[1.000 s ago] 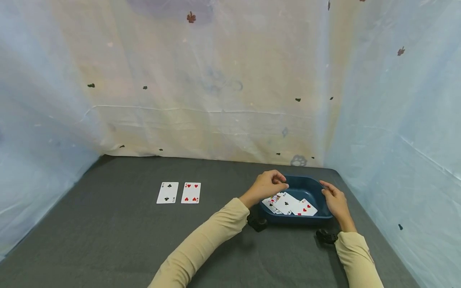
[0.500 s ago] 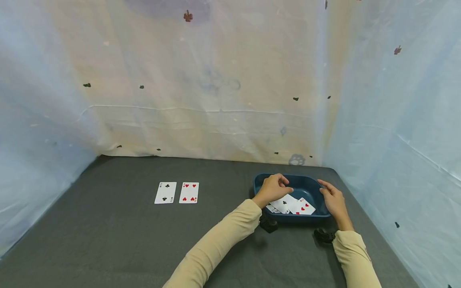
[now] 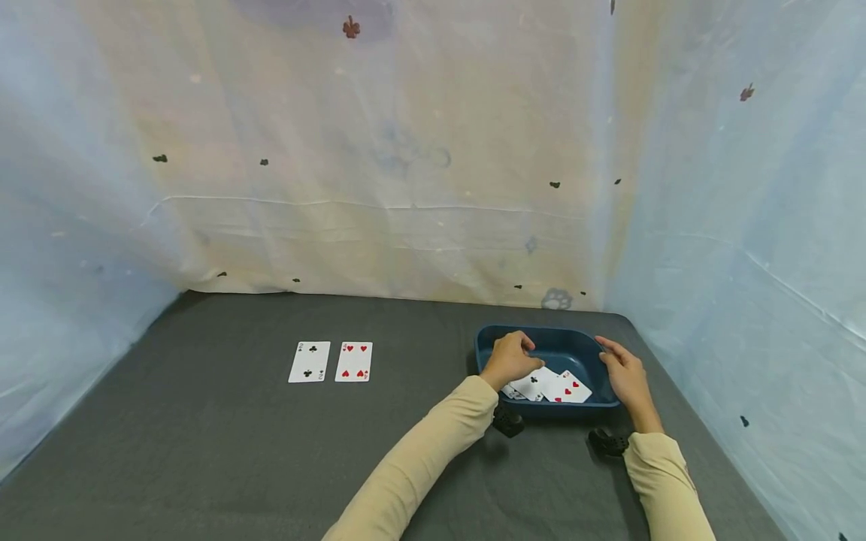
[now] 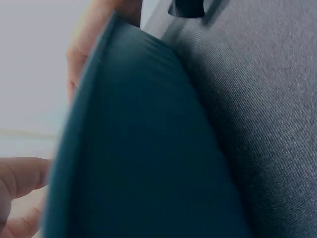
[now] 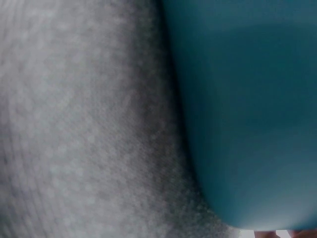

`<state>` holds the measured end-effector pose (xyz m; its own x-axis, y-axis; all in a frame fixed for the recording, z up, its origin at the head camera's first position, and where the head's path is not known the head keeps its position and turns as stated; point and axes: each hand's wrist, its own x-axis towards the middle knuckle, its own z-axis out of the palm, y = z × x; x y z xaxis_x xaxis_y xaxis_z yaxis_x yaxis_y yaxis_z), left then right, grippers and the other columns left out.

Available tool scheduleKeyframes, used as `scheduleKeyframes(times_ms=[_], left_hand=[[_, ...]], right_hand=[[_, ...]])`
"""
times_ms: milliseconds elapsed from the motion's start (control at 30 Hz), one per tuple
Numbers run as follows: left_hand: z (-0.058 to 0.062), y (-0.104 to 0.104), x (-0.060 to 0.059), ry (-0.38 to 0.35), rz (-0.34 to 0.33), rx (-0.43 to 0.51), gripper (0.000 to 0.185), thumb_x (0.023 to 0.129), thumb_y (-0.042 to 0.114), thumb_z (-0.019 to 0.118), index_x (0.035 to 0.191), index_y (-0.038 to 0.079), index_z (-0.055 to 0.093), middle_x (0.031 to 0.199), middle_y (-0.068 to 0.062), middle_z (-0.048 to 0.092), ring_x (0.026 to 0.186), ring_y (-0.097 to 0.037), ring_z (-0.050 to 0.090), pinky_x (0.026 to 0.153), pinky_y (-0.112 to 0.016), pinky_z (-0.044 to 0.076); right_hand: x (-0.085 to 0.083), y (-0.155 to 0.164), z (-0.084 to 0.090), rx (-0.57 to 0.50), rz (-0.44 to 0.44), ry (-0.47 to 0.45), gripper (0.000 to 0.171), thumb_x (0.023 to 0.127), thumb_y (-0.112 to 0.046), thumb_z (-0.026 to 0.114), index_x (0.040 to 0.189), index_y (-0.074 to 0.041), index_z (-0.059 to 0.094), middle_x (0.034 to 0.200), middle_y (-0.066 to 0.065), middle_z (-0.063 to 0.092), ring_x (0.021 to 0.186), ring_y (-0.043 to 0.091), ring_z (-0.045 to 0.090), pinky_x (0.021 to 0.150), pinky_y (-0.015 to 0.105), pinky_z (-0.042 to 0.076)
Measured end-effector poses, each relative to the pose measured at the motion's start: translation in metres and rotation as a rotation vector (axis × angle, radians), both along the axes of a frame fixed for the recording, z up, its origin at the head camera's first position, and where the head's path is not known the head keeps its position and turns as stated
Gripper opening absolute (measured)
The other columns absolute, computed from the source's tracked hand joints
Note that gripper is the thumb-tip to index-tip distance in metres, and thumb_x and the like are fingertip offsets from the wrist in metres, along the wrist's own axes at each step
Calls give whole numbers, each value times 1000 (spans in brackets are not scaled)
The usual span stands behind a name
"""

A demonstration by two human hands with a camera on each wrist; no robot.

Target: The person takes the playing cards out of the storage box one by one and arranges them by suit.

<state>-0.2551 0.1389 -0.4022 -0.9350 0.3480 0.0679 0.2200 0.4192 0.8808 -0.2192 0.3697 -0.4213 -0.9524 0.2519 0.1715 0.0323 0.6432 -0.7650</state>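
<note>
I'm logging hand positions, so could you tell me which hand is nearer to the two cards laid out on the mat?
Left. The left hand is at the blue tray's near-side edge; the right hand is at its far side from the two cards.

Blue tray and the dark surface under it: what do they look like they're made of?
The blue tray looks like moulded plastic with a smooth, dull finish: rounded corners, a rolled rim and an even teal wall in both wrist views. The dark surface appears to be grey woven fabric or felt, matte; a fine ribbed weave shows in the left wrist view.
</note>
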Motion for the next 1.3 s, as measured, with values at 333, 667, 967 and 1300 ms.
scheduleKeyframes(times_ms=[333, 667, 967, 1300], left_hand=[[-5, 5, 3, -45, 56, -101, 30, 77, 13, 82, 98, 3, 63, 103, -7, 61, 112, -26, 49, 81, -34, 46], [-9, 11, 0, -11, 95, -218, 37, 70, 9, 88, 99, 3, 65, 95, -6, 61, 105, -27, 52, 88, -35, 39], [-19, 18, -11, 45, 69, -370, 43, 65, 17, 92, 98, 5, 67, 88, -1, 62, 95, -21, 53, 86, -33, 34], [-22, 21, -14, 67, 29, -497, 38, 57, 22, 96, 70, 9, 63, 76, -1, 54, 89, -19, 50, 88, -33, 34]], right_hand=[[-1, 0, 0, -10, -23, -5, 41, 104, -18, 39, 141, -2, 46, 135, 30, 48, 121, 43, 46, 100, 57, 33], [-2, -1, 1, 0, -35, -7, 41, 104, -17, 39, 140, -1, 47, 133, 30, 50, 120, 43, 47, 99, 57, 34], [-2, 1, -1, -8, -30, -5, 41, 104, -18, 39, 141, -1, 47, 134, 30, 49, 121, 43, 46, 98, 56, 34], [-3, 1, -2, -26, -24, -7, 41, 105, -18, 39, 141, -1, 46, 137, 29, 47, 123, 42, 45, 101, 57, 32]])
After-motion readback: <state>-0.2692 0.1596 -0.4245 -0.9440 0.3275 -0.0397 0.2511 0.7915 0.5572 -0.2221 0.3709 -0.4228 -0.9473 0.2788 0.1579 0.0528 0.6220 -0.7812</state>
